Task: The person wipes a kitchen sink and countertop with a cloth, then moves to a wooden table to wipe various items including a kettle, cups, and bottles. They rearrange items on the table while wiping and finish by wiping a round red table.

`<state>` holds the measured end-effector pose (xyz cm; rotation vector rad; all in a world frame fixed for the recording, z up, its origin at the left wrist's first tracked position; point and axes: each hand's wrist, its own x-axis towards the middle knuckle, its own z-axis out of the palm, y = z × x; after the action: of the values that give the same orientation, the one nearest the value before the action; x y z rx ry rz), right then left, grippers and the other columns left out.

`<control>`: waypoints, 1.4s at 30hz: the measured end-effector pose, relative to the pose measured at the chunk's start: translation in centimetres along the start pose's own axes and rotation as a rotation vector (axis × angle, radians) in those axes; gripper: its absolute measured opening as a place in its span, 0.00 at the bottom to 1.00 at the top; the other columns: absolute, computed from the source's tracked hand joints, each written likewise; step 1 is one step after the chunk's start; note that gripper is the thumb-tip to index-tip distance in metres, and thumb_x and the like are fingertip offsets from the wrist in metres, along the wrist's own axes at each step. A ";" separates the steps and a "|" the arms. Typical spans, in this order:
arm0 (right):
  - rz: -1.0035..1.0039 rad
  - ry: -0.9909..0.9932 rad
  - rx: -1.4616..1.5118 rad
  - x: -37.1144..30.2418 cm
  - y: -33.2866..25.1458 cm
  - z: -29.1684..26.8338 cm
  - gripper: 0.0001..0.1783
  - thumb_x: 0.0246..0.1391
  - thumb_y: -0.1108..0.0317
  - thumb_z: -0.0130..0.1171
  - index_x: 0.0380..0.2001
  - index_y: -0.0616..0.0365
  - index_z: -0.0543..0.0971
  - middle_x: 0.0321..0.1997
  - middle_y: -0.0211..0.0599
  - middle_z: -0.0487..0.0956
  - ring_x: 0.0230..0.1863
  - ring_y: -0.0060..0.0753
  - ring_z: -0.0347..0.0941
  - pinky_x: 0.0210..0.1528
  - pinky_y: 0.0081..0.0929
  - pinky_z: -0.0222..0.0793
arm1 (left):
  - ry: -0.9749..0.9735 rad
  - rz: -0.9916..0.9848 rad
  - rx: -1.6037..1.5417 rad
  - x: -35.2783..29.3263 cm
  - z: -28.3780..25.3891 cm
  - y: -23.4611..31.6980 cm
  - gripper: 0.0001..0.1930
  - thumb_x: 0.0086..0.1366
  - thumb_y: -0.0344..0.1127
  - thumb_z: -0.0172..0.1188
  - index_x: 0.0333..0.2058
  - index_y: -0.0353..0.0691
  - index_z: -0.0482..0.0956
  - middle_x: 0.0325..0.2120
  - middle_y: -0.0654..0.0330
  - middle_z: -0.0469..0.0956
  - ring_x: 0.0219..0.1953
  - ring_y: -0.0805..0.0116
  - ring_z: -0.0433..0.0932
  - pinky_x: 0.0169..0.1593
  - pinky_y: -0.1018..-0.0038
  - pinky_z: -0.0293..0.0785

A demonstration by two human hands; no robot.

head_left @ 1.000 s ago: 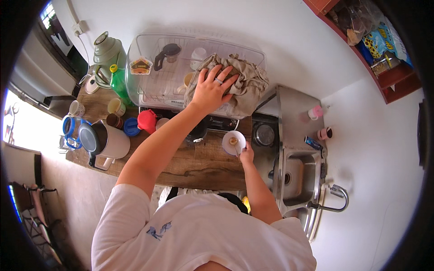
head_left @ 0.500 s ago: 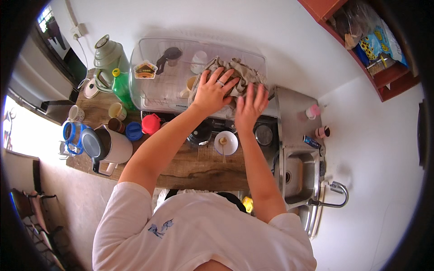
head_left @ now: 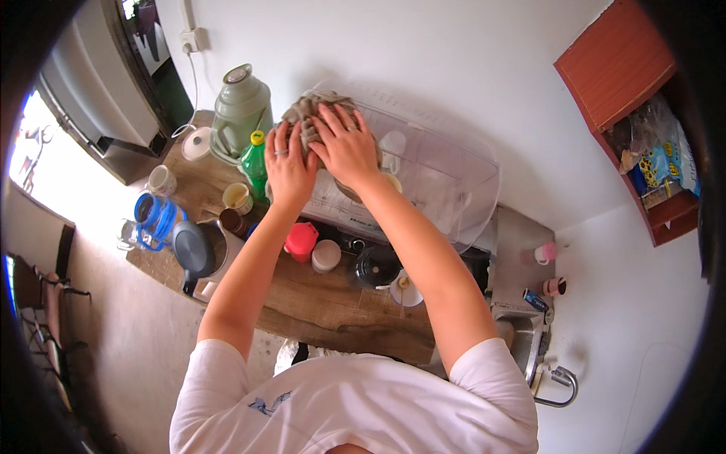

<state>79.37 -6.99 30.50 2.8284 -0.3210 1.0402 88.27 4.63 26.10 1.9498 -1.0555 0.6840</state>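
Head view, only one I've got. My left hand and right hand both lie flat, fingers spread, pressing a crumpled grey-brown cloth onto the top left corner of the clear plastic domed dish-rack cover. Neither hand pinches the cloth; palms just rest on it.

Progress, my read: the cloth is bunched at the cover's left end, so the left corner looks to be the part in hand, and the long stretch of cover running right looks untouched.

Room: just left of the cover stands a pale green thermos jug with a green plastic bottle with yellow cap beside it, both close to my left hand, tight there. Below the cover, the wooden tabletop carries a red lidded cup and a black pot lid. Right of the cover, steel sink. Cover's right end is free for sweeping.
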 end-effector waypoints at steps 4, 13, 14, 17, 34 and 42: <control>0.093 -0.007 0.025 2.6 2.3 1.0 0.24 0.65 0.51 0.49 0.54 0.55 0.78 0.64 0.37 0.73 0.65 0.44 0.66 0.68 0.50 0.55 | 0.021 0.026 0.012 3.9 1.7 0.5 0.24 0.63 0.43 0.58 0.56 0.41 0.76 0.59 0.52 0.71 0.63 0.44 0.64 0.66 0.51 0.58; 0.753 -0.443 -0.042 1.9 15.2 -3.7 0.25 0.65 0.48 0.39 0.54 0.45 0.79 0.57 0.38 0.79 0.58 0.45 0.73 0.59 0.44 0.67 | -0.863 0.157 0.241 14.5 8.3 10.5 0.29 0.67 0.61 0.44 0.56 0.50 0.77 0.57 0.59 0.76 0.62 0.54 0.67 0.62 0.52 0.61; 0.816 -0.510 -0.029 1.4 16.2 -4.8 0.26 0.65 0.47 0.39 0.53 0.43 0.79 0.56 0.38 0.79 0.58 0.46 0.74 0.59 0.45 0.66 | -0.911 0.170 0.242 14.7 9.5 11.9 0.29 0.68 0.61 0.42 0.57 0.51 0.76 0.57 0.59 0.75 0.63 0.54 0.66 0.62 0.51 0.60; 0.861 -0.466 -0.140 -3.0 20.3 -7.1 0.26 0.64 0.47 0.40 0.52 0.46 0.79 0.55 0.39 0.80 0.57 0.47 0.73 0.58 0.45 0.67 | -1.060 0.213 0.216 14.3 12.5 17.3 0.31 0.69 0.61 0.39 0.61 0.52 0.72 0.59 0.60 0.74 0.65 0.54 0.63 0.63 0.50 0.58; 0.661 0.013 -0.430 -14.6 12.0 -11.0 0.22 0.63 0.57 0.51 0.53 0.61 0.73 0.71 0.47 0.56 0.76 0.60 0.40 0.73 0.65 0.30 | -0.325 0.537 -0.214 2.1 8.6 20.1 0.17 0.60 0.43 0.59 0.47 0.46 0.79 0.52 0.59 0.75 0.56 0.58 0.67 0.61 0.51 0.57; 0.256 0.000 -0.090 -11.1 2.1 -6.0 0.17 0.48 0.62 0.64 0.39 0.56 0.74 0.69 0.43 0.63 0.75 0.60 0.47 0.68 0.74 0.33 | -0.203 0.153 -0.140 -4.3 -0.9 9.5 0.30 0.54 0.41 0.65 0.59 0.55 0.74 0.49 0.59 0.69 0.58 0.57 0.65 0.65 0.47 0.50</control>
<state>66.88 -6.20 27.93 2.7579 -0.7270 1.0396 77.88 4.13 27.04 1.8588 -1.3515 0.4864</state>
